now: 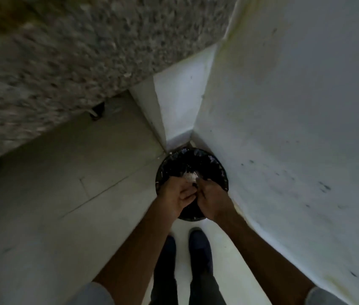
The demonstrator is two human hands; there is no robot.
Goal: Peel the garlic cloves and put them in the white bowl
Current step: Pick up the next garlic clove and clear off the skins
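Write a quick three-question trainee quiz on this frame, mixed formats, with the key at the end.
1. True or false: the left hand and the right hand meet above the black bin.
2. Where does the bin stand? A) on a chair B) on the floor in the corner of the white walls C) in a sink
3. Short answer: is the white bowl in view?
Key: 1 true; 2 B; 3 no.
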